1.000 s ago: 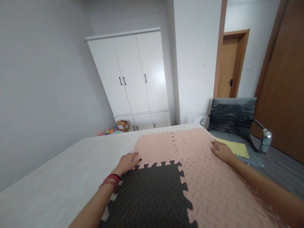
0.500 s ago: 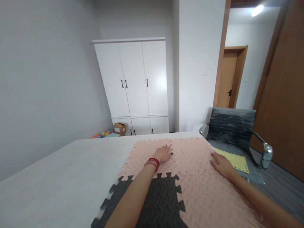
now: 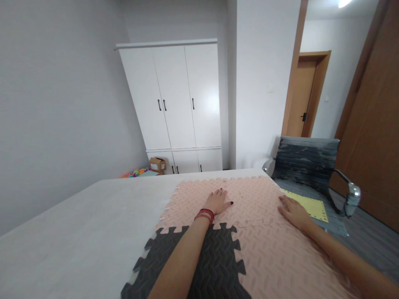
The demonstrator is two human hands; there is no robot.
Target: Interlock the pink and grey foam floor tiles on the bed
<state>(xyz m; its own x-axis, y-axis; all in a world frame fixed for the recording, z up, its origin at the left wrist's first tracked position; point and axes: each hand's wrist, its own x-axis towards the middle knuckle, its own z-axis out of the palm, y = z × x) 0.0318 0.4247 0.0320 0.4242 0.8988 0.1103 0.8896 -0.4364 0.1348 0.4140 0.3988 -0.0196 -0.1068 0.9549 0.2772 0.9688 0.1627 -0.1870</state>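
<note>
Pink foam mat (image 3: 249,249) under both flat hands.

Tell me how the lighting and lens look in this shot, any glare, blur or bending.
Head view: soft, even daylight, faint shadows under the left hand and right hand on the pink mats; a bright ceiling lamp flares at the top edge; wide-angle bending tilts the wardrobe and door frame; forearms blur slightly.

A room in a home is shown: white wardrobe (image 3: 177,104), wooden doors (image 3: 304,97), office chair (image 3: 307,164), toys (image 3: 134,172) left on the floor.
</note>
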